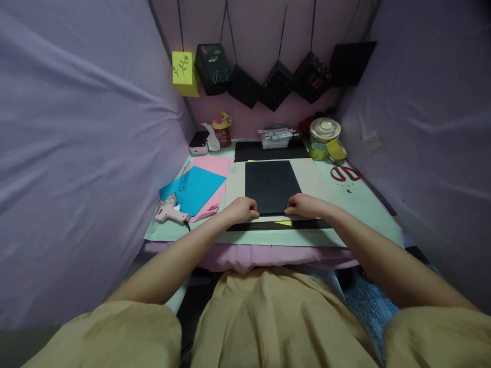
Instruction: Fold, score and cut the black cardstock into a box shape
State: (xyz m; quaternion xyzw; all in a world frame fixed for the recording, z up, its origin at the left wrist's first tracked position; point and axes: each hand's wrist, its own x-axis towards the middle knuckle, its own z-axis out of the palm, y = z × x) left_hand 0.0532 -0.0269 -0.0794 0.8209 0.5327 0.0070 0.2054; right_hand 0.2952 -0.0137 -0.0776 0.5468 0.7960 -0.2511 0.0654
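A black sheet of card (271, 185) lies flat on a white board (313, 185) in the middle of the table. My left hand (243, 209) is closed at the sheet's near left corner, thumb and fingers pinching its edge. At the near right corner, my right hand (303, 205) pinches the same edge. The near edge looks slightly thick, and I cannot tell whether it is folded or several layers. Beneath the white board, strips of black and yellow paper (284, 223) show.
To the left are a glue gun (171, 210), blue paper (201, 186) and pink paper (218, 162). Red-handled scissors (345, 174), tape rolls (319, 151) and a round tin (325, 130) stand right. Behind is a box of pens (276, 138). Black boxes (276, 86) and a yellow box (184, 74) hang above.
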